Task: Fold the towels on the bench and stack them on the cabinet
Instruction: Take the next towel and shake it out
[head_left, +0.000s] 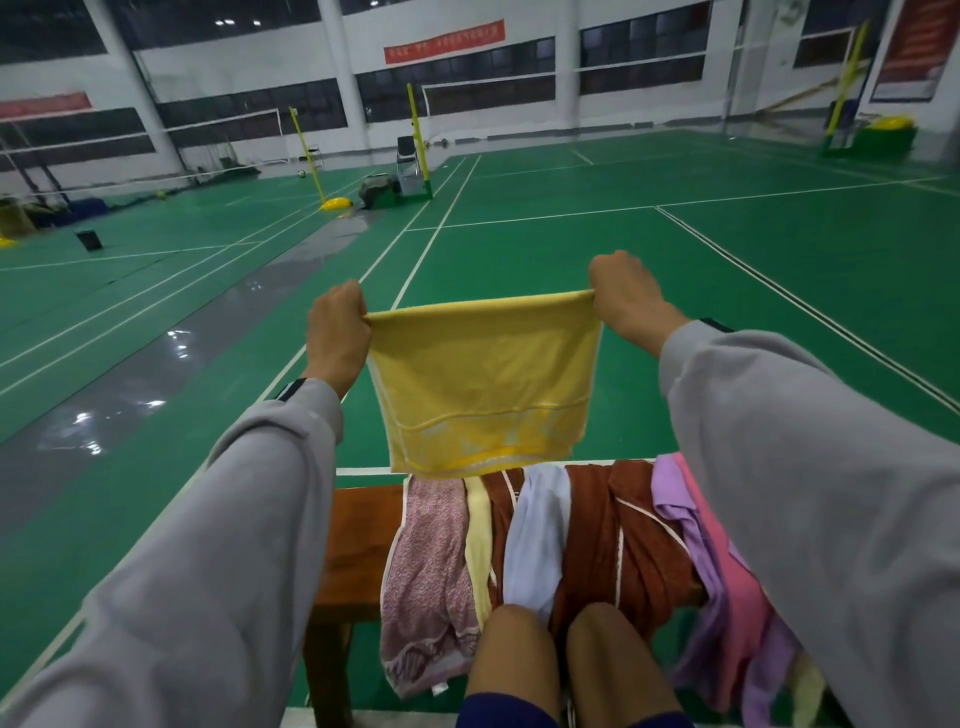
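A yellow towel (483, 384) hangs doubled over in the air above the bench. My left hand (336, 332) grips its upper left corner and my right hand (626, 301) grips its upper right corner, stretching the top edge taut between them. Below it, the wooden bench (358, 540) carries several towels draped across: a pink patterned one (426, 571), a pale yellow strip (479, 540), a white one (540, 535), a rust-brown one (618, 535), and purple (675, 504) and pink (737, 587) ones at the right. No cabinet is in view.
My bare knees (566, 660) are right in front of the bench. Beyond lies a green badminton court floor (571, 244) with white lines, net posts (415, 135), a chair stand and a wet grey strip at the left.
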